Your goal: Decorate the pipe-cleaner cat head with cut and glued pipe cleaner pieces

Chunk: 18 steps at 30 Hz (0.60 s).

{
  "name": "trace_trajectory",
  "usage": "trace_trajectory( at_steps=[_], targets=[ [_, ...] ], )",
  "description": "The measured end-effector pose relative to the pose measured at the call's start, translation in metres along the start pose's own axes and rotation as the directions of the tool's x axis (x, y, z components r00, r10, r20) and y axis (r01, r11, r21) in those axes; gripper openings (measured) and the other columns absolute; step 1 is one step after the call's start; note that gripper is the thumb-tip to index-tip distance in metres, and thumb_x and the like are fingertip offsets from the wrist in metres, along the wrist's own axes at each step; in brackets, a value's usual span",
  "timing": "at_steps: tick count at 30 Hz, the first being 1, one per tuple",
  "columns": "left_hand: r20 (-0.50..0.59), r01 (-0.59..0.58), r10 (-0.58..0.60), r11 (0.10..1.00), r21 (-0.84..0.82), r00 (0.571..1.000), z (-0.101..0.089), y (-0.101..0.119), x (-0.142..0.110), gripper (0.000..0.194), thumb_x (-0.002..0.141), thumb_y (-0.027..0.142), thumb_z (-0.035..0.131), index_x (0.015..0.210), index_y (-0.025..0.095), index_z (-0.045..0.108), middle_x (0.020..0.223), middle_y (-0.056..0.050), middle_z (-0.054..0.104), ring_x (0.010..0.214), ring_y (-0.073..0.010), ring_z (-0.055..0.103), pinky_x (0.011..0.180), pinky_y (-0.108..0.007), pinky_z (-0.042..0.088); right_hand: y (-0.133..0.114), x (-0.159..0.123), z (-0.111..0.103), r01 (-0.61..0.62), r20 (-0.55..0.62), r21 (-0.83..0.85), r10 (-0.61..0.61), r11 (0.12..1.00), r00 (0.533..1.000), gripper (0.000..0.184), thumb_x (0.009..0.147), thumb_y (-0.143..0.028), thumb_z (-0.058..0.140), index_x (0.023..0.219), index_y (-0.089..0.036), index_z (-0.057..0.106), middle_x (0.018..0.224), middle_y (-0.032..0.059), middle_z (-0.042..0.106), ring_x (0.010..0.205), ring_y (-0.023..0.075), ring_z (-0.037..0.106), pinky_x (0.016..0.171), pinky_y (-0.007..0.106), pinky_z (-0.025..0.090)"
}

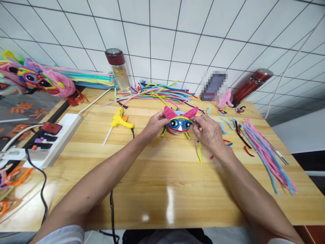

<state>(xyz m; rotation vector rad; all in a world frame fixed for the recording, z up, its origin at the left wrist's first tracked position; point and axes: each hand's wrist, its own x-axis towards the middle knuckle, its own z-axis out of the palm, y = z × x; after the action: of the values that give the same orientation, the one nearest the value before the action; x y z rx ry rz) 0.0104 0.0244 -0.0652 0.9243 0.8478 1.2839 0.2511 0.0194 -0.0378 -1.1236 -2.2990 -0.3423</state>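
Note:
A small pipe-cleaner animal figure (180, 128) is propped upright on the table before me. It has pink pointed ears (190, 113), round blue-rimmed eyes, a red band below them and yellow-and-green legs. My left hand (156, 125) is closed on its left edge, the thumb by the base of the ear. At the opposite edge, beside the eye, the fingers of my right hand (208, 131) pinch the figure. Exactly what lies between those right fingertips is partly hidden. A yellow pipe-cleaner piece (199, 153) lies below my right hand.
Left of the figure lies a yellow glue gun (119, 121) with its cord. A white power strip (63, 135) is farther left. Loose pipe cleaners (162, 93), a glass bottle (120, 73) and a red flask (251, 86) stand behind; a pink-blue bundle (267, 156) lies right.

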Motion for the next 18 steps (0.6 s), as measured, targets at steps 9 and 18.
trace_trajectory(
  at_steps=[9,18],
  targets=[
    [-0.028,-0.008,0.009,1.000,0.019,1.000,0.0025,0.0009,-0.0036,0.034,0.062,0.020,0.081,0.097,0.018,0.077,0.096,-0.002,0.081,0.094,-0.0197,0.071,0.093,-0.032,0.055,-0.0025,-0.0007,0.0040,0.011,-0.033,-0.051,-0.012,0.999,0.999,0.026,0.096,-0.012,0.053,0.107,-0.023,0.074,0.085,0.0055,0.070,0.080,0.0222,0.066,0.071,0.032,0.048],
    [-0.041,-0.008,0.009,0.999,0.037,0.999,0.0030,-0.0002,-0.0050,0.034,0.064,0.024,0.083,0.097,0.021,0.078,0.101,-0.002,0.081,0.096,-0.0201,0.072,0.091,-0.031,0.056,-0.0035,-0.0026,0.0054,-0.038,-0.033,0.040,0.040,0.998,0.999,0.023,0.099,-0.013,0.053,0.109,-0.021,0.072,0.091,0.0076,0.073,0.084,0.0231,0.068,0.075,0.033,0.051]
  ],
)
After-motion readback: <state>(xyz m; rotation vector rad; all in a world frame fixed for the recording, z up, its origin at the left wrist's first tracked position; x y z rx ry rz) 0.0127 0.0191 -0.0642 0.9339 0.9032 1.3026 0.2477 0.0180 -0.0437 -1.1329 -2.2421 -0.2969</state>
